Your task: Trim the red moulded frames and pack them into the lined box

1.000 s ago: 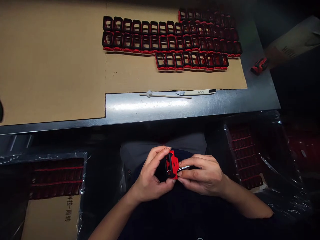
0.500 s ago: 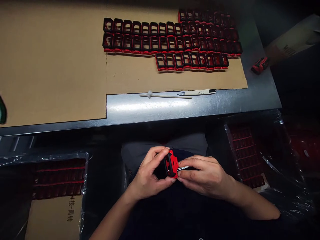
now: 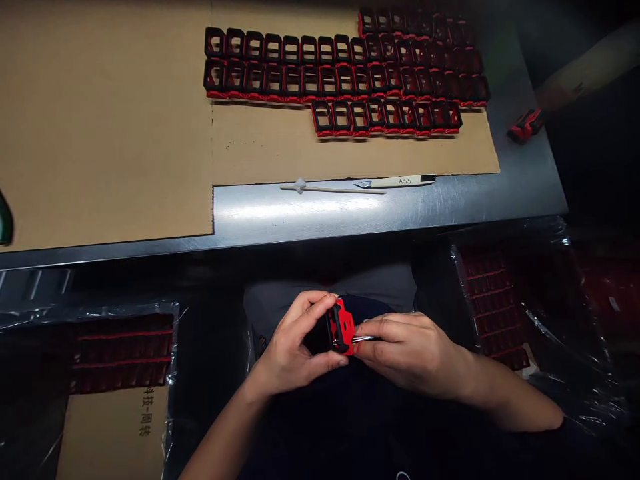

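Over my lap, my left hand (image 3: 295, 347) pinches a small red and black plastic frame (image 3: 342, 327) between thumb and fingers. My right hand (image 3: 407, 350) is closed on a thin metal tool (image 3: 364, 338) whose tip touches the frame's right side. Several rows of matching red and black frames (image 3: 345, 73) stand on the cardboard sheet (image 3: 105, 127) on the table.
A white stick (image 3: 333, 189) and a blade handle marked A55 (image 3: 400, 181) lie on the steel table edge (image 3: 310, 220). Plastic-lined boxes of red parts sit at lower left (image 3: 120, 353) and at right (image 3: 493, 307). A lone frame (image 3: 525, 124) lies at the table's right, beside another person's arm (image 3: 585, 73).
Both hands stay on the frame; the right hand has closed in slightly toward it. The view has shifted a little.
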### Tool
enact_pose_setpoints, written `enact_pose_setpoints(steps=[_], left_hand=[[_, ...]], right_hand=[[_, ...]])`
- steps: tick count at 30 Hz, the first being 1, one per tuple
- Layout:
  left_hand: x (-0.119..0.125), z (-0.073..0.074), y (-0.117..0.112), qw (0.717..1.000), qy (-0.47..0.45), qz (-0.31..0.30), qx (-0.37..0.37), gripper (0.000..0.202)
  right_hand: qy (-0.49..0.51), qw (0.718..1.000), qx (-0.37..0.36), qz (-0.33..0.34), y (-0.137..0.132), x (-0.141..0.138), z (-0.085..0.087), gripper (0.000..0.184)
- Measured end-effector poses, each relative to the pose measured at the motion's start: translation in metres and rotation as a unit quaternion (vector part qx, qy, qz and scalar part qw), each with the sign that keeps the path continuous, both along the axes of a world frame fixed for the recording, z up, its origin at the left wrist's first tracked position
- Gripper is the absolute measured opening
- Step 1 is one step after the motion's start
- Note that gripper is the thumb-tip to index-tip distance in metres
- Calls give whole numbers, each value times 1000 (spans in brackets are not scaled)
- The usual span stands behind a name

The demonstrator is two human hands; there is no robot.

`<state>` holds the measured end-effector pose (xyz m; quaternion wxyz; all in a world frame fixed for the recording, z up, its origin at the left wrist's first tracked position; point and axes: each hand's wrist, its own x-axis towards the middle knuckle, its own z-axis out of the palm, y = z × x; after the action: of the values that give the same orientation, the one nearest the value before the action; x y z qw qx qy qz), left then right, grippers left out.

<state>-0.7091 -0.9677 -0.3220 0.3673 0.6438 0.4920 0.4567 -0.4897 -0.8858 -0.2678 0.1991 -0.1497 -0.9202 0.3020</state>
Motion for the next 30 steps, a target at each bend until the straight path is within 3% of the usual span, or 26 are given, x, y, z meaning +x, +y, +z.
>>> enact_pose_setpoints(steps=[3, 6, 9, 12, 15, 17, 21, 25, 30], left_hand=[[4, -7, -2, 999, -49, 13, -19, 78], [13, -17, -5, 977, -206, 34, -47, 72], [21, -23, -8, 923, -370, 57, -85, 67], [23, -23, -11, 888, -443, 77, -97, 64], [22, -20, -14, 878, -463, 94, -81, 65], [21, -18, -16, 875, -467, 103, -76, 65], [19, -19, -17, 870, -476, 109, -68, 64], [20, -21, -13, 868, -481, 103, -65, 65], [16, -17, -21, 878, -454, 133, -70, 73]], right_hand=[[13, 1000, -1, 0, -2, -2, -1, 8], [50, 996, -65, -22, 3, -7, -3, 3], [85, 982, -114, -126, 26, -11, -8, 10], [86, 962, -41, -255, 67, -10, -18, 19], [65, 958, 103, -260, 108, -9, -32, 18], [54, 954, 161, -246, 125, -9, -42, 14], [90, 933, 165, -307, 132, -12, -55, 17], [87, 910, 157, -373, 130, -16, -56, 28], [80, 916, 197, -340, 130, -19, -50, 31]])
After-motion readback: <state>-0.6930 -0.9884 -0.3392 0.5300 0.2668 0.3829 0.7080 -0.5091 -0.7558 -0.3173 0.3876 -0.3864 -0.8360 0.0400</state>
